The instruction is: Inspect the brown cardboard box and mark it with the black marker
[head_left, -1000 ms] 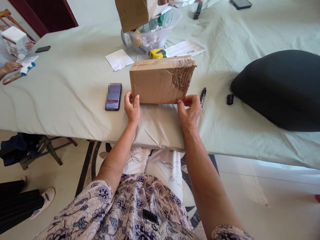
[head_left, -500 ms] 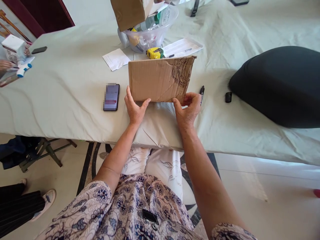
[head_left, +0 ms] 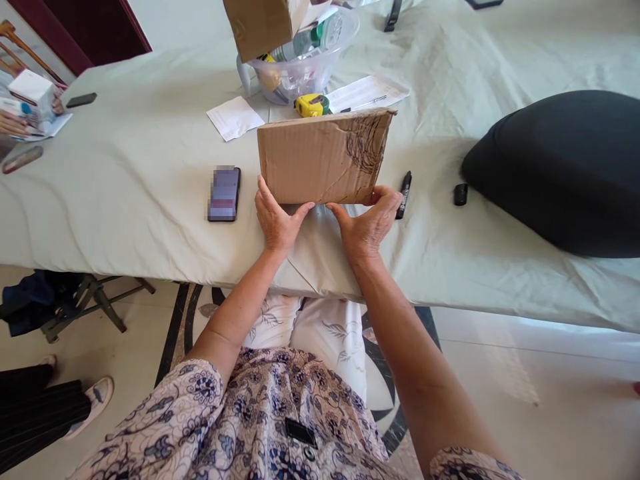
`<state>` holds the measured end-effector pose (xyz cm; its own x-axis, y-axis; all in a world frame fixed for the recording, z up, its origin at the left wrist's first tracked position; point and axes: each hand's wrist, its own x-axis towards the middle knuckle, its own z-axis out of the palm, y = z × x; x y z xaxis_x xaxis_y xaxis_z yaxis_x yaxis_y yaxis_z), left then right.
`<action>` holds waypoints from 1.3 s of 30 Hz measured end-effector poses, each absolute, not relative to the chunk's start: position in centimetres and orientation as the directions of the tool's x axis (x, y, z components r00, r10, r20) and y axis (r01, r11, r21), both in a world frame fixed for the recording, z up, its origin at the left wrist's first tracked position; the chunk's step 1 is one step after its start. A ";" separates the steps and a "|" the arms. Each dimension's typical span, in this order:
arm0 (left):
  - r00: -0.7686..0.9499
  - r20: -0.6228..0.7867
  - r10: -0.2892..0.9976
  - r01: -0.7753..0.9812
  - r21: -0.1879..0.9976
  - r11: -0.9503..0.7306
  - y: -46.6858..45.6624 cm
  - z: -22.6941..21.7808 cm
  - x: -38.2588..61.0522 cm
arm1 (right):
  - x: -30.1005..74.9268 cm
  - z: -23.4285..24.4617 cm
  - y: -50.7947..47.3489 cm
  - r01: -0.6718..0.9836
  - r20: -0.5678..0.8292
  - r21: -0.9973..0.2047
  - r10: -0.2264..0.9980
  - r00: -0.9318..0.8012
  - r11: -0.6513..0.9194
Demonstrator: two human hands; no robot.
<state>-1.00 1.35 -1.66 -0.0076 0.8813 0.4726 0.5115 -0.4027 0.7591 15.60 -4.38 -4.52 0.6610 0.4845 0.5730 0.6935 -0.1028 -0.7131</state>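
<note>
A flat brown piece of cardboard (head_left: 315,160), tilted up in front of me, has dark scribbled lines at its upper right. My left hand (head_left: 281,223) grips its lower left corner, thumb along the bottom edge and fingers at the left side. At the lower right, my right hand (head_left: 370,223) holds it too, with the thumb at the bottom edge and the other fingers partly hidden behind. Just right of that hand lies a black marker (head_left: 404,195), and farther right its black cap (head_left: 461,195). A phone (head_left: 224,194) with a lit screen rests left of my left hand.
Behind the cardboard are a yellow tape measure (head_left: 311,105), papers (head_left: 235,119) with a pen, and a filled plastic basin (head_left: 305,73) topped by a cardboard box (head_left: 263,30). A large black object (head_left: 555,173) occupies the right. Another person's hands (head_left: 14,125) hold a white box at far left.
Both thumbs have slid inward along the cardboard's bottom edge and now sit closer together. The marker shows more fully. At far left, the other person's hands and white box have shifted.
</note>
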 end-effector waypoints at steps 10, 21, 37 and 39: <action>-0.099 0.429 0.898 0.287 0.876 -0.387 2.4 -2.4 -2.0 | 16.1 -3.5 -5.0 0.739 0.704 -0.660 0.455 0.545 0.136; -0.129 0.392 0.911 0.216 0.908 -0.360 2.4 -1.8 -2.0 | 16.4 -3.0 -5.1 0.704 0.676 -0.700 0.434 0.595 0.124; -0.276 0.234 0.932 0.146 0.969 -0.200 2.5 -1.4 -2.4 | 15.6 -1.3 -5.9 0.655 0.632 -0.741 0.484 0.605 0.148; -0.277 0.240 0.931 0.129 0.969 -0.211 2.4 -1.3 -2.4 | 15.7 -1.4 -5.8 0.639 0.640 -0.747 0.452 0.621 0.181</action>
